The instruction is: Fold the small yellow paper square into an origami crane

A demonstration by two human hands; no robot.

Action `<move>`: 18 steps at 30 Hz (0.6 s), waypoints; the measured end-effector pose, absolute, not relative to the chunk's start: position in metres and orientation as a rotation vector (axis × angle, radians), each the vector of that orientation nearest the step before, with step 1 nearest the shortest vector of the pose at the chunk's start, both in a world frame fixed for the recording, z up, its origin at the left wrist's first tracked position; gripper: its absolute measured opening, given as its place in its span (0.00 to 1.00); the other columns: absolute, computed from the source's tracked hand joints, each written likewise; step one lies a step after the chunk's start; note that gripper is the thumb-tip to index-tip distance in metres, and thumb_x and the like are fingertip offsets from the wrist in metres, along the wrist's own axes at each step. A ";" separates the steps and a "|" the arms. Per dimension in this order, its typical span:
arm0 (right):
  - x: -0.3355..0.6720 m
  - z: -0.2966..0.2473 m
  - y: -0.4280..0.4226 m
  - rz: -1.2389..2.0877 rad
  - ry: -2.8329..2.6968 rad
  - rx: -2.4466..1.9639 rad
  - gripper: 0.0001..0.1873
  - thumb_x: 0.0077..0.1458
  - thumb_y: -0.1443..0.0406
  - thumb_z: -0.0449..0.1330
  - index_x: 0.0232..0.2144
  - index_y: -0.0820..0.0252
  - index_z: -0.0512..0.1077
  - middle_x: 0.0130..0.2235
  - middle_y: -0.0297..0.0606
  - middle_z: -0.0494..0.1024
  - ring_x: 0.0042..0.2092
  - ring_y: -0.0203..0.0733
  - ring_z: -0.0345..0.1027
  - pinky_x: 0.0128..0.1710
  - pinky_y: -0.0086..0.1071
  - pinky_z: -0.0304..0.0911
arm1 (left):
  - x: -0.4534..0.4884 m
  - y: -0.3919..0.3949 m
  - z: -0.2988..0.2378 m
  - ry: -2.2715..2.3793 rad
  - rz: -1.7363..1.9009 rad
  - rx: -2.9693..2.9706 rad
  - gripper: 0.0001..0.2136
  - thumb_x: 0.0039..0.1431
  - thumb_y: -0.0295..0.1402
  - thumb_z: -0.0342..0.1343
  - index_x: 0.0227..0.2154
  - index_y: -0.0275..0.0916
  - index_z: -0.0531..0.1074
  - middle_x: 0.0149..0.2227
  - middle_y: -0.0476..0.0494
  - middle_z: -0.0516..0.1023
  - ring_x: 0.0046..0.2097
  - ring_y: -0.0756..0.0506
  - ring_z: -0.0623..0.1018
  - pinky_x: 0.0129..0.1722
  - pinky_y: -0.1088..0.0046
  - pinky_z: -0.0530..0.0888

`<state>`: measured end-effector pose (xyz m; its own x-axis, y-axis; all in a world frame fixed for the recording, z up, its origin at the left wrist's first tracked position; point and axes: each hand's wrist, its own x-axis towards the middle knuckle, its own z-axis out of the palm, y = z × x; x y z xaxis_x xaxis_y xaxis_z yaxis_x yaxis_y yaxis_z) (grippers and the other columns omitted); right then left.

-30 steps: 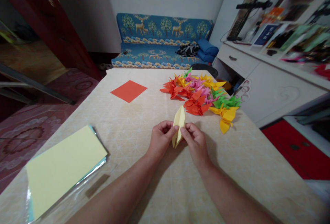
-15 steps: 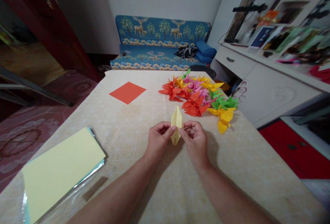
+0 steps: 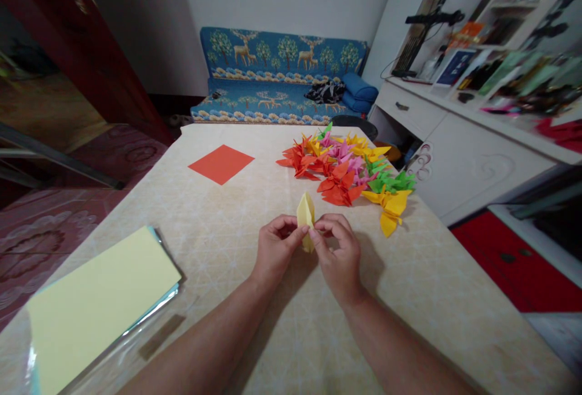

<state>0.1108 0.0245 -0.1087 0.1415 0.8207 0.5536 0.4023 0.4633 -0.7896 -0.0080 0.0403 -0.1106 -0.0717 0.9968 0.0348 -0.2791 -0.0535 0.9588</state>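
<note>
A pale yellow piece of folded paper (image 3: 305,208) stands upright between my two hands, pointed at its top. My left hand (image 3: 275,249) pinches its left side, thumb at the front and fingers curled behind. From the other side, my right hand (image 3: 339,252) grips the paper the same way, its thumb close to the left thumb. The fingers cover much of the paper's lower half. Beyond the hands lies a flat red paper square (image 3: 221,165). To the right sits a cluster of folded paper cranes (image 3: 341,184) in red, yellow, pink and green.
A stack of pale yellow paper (image 3: 104,304) in clear plastic lies at the table's left front, near a brown strip (image 3: 161,337). Past the table (image 3: 218,225) stands a blue patterned sofa (image 3: 268,89). A white cabinet (image 3: 482,146) stands along the right.
The folded paper has turned and narrowed between my fingers, its two halves closing toward each other. My thumbs have come closer together. The whole view has shifted slightly.
</note>
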 end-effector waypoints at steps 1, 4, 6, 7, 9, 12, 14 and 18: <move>0.111 -0.108 0.024 0.432 -1.473 -1.130 0.02 0.54 0.66 0.57 0.30 0.57 0.70 0.35 0.38 0.69 0.39 0.41 0.66 0.38 0.34 0.63 | -0.008 0.040 -0.111 1.008 1.409 1.007 0.07 0.42 0.32 0.66 0.24 0.36 0.75 0.25 0.48 0.75 0.27 0.52 0.71 0.28 0.78 0.68; 0.111 -0.108 0.023 0.458 -1.467 -1.104 0.03 0.54 0.67 0.57 0.29 0.57 0.69 0.34 0.37 0.69 0.38 0.40 0.66 0.38 0.34 0.63 | -0.009 0.040 -0.111 0.965 1.401 1.024 0.07 0.43 0.32 0.65 0.26 0.36 0.76 0.28 0.47 0.76 0.29 0.51 0.73 0.31 0.77 0.69; 0.110 -0.108 0.023 0.479 -1.464 -1.100 0.02 0.55 0.67 0.56 0.29 0.57 0.68 0.32 0.36 0.69 0.37 0.39 0.66 0.37 0.32 0.63 | -0.009 0.039 -0.111 0.945 1.388 1.016 0.06 0.44 0.32 0.64 0.27 0.36 0.76 0.29 0.46 0.77 0.30 0.51 0.73 0.33 0.76 0.70; 0.110 -0.108 0.023 0.488 -1.462 -1.104 0.02 0.55 0.67 0.56 0.30 0.57 0.68 0.32 0.35 0.70 0.36 0.39 0.66 0.37 0.32 0.63 | -0.009 0.039 -0.112 0.938 1.382 1.013 0.06 0.45 0.31 0.64 0.28 0.36 0.76 0.29 0.46 0.77 0.30 0.51 0.74 0.33 0.76 0.70; 0.110 -0.109 0.024 0.497 -1.469 -1.116 0.02 0.55 0.67 0.56 0.31 0.57 0.69 0.32 0.35 0.70 0.35 0.38 0.66 0.36 0.31 0.62 | -0.009 0.039 -0.112 0.932 1.374 1.013 0.06 0.45 0.31 0.64 0.28 0.36 0.76 0.29 0.46 0.78 0.30 0.51 0.74 0.33 0.76 0.70; 0.111 -0.110 0.025 0.482 -1.466 -1.125 0.04 0.55 0.66 0.57 0.28 0.57 0.70 0.31 0.35 0.69 0.35 0.39 0.66 0.36 0.32 0.63 | -0.009 0.038 -0.112 0.943 1.366 1.023 0.06 0.45 0.32 0.64 0.28 0.36 0.77 0.29 0.46 0.78 0.30 0.50 0.74 0.33 0.76 0.70; 0.112 -0.110 0.026 0.449 -1.430 -1.122 0.04 0.54 0.65 0.58 0.27 0.57 0.71 0.35 0.37 0.69 0.39 0.41 0.66 0.40 0.34 0.63 | -0.009 0.038 -0.111 0.946 1.358 1.043 0.06 0.46 0.32 0.64 0.28 0.36 0.77 0.29 0.46 0.77 0.30 0.50 0.73 0.33 0.76 0.69; 0.114 -0.109 0.026 0.549 -1.380 -1.094 0.07 0.54 0.64 0.57 0.26 0.58 0.71 0.42 0.41 0.70 0.46 0.44 0.65 0.45 0.37 0.62 | -0.009 0.037 -0.106 0.930 1.406 1.115 0.04 0.47 0.32 0.63 0.27 0.38 0.78 0.36 0.43 0.76 0.39 0.47 0.74 0.39 0.74 0.70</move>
<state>0.1139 0.0263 -0.1090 0.1765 0.8502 0.4961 0.2767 0.4408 -0.8539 -0.0093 0.0375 -0.1063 0.0012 0.9906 0.1369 -0.2615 -0.1318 0.9562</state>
